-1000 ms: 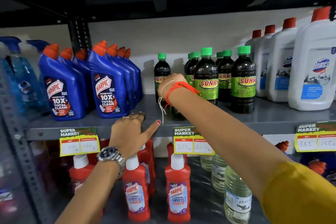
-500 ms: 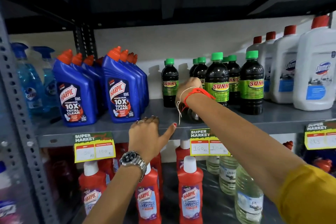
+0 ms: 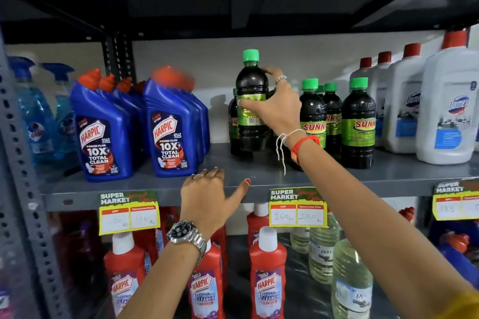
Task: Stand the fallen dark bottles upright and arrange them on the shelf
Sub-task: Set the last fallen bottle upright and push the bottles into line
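My right hand (image 3: 274, 106) grips a dark bottle (image 3: 251, 85) with a green cap and green label, holding it upright just above the grey shelf (image 3: 259, 176). Another dark bottle (image 3: 233, 124) stands behind it, mostly hidden. To the right, several more Sunny dark bottles (image 3: 359, 122) stand upright in a group. My left hand (image 3: 207, 197) rests on the shelf's front edge, fingers spread, holding nothing.
Blue Harpic bottles (image 3: 103, 132) fill the shelf's left part, with blue spray bottles (image 3: 33, 111) beyond them. White Domex bottles (image 3: 445, 109) stand at the right. Red Harpic bottles (image 3: 268, 274) and clear bottles (image 3: 350, 280) sit on the shelf below. Price tags (image 3: 298, 207) hang from the edge.
My right hand has lifted a dark bottle off the shelf and turned it upright. The left hand stayed on the shelf edge.
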`<state>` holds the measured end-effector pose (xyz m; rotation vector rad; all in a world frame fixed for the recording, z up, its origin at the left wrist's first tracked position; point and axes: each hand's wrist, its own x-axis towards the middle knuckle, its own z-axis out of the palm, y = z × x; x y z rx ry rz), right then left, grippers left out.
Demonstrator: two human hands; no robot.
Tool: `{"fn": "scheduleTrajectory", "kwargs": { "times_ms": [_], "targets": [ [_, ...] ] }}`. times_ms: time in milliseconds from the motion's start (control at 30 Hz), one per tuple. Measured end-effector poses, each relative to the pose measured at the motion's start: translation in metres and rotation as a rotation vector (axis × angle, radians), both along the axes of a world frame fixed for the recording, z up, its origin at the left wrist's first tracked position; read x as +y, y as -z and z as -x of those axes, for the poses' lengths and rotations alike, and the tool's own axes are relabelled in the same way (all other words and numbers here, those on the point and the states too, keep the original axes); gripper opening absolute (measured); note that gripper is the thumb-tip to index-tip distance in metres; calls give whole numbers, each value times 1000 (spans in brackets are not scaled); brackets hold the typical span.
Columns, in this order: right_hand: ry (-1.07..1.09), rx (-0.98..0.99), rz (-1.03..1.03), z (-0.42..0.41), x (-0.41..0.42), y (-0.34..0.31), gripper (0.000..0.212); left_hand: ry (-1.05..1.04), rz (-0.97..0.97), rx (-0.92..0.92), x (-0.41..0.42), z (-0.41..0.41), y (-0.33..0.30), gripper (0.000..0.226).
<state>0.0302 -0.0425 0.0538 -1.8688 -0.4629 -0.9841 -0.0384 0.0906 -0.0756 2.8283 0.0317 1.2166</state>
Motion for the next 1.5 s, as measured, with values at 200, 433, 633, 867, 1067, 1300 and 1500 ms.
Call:
{"fn": "scheduleTrajectory", "kwargs": {
  "times_ms": [200, 433, 633, 867, 1067, 1300, 1500],
  "targets": [
    [-165, 79, -73, -13, 6, 35, 70, -31, -6, 8, -1, 3, -1, 74],
    [-279, 140, -56, -20, 7, 50, 76, -31, -7, 27, -1, 1, -1, 73],
    [6, 184, 150, -10, 13, 57, 123, -33, 5, 49, -1, 3, -2, 72],
    [-434, 549, -116, -32, -7, 54, 87, -18, 13, 33, -1, 3, 0, 77],
    [-516, 546, -151, -32, -12, 57, 69, -13, 25, 43, -1, 2, -1, 78],
    [-70, 339, 140, -21, 6, 58, 93, -19, 3, 60, -1, 3, -2, 76],
    [-359, 484, 26, -18, -1, 54, 45, -13, 8, 32, 0, 1, -1, 76]
  ]
}}
